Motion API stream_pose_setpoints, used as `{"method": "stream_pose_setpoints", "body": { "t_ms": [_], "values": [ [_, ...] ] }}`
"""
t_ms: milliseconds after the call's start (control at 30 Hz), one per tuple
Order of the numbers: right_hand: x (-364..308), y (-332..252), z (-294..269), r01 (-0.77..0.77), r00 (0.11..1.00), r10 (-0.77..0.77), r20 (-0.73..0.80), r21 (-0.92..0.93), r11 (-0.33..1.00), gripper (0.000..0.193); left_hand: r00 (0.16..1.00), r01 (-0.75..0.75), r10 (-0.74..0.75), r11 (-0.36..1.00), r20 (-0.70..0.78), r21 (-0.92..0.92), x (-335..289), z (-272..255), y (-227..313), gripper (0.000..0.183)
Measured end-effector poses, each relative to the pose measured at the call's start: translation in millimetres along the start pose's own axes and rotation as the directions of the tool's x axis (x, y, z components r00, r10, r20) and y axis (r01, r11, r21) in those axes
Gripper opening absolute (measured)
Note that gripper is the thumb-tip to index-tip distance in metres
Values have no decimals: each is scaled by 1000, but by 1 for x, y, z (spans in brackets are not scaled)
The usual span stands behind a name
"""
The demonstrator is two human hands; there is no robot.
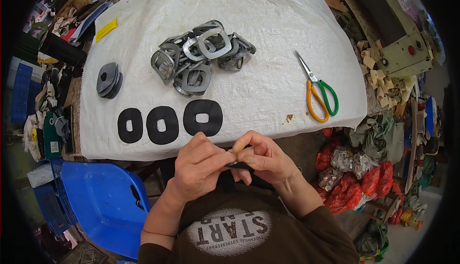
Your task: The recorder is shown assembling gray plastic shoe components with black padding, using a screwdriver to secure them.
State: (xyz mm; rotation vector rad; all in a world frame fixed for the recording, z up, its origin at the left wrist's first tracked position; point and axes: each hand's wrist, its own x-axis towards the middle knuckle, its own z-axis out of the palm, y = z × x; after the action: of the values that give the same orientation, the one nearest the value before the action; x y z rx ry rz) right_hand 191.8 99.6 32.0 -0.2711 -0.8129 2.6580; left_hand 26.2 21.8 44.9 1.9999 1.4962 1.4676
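My left hand (200,166) and my right hand (266,161) meet in front of my chest, just off the near edge of the white woven sheet. Both have their fingers pinched on a small flat dark piece (239,166), mostly hidden by the fingers. On the sheet beyond my left hand, three black rounded-square pieces with centre holes lie in a row: a left one (130,126), a middle one (163,125) and a right one (203,117). Farther back is a heap of grey metal buckles (199,55). A small stack of grey rounded pieces (109,80) sits at the left.
Scissors (316,89) with one yellow and one green handle lie on the sheet's right side. A yellow strip (106,30) rests at the far left. Below the table stand a blue basin (108,201) at left and red plastic bags (352,187) at right.
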Motion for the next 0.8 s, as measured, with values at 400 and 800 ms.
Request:
{"method": "stream_pose_setpoints", "body": {
  "t_ms": [400, 800],
  "values": [
    [0, -10, -4, 295, 875, -463, 143, -915, 275, 21, 948, 318, -310, 935, 72, -157, 5, -8, 1, 23],
    [3, 14, 6, 259, 871, -462, -166, -644, 720, 10, 779, 459, -624, 503, 60, -732, -22, 13, -9, 23]
  ]
}}
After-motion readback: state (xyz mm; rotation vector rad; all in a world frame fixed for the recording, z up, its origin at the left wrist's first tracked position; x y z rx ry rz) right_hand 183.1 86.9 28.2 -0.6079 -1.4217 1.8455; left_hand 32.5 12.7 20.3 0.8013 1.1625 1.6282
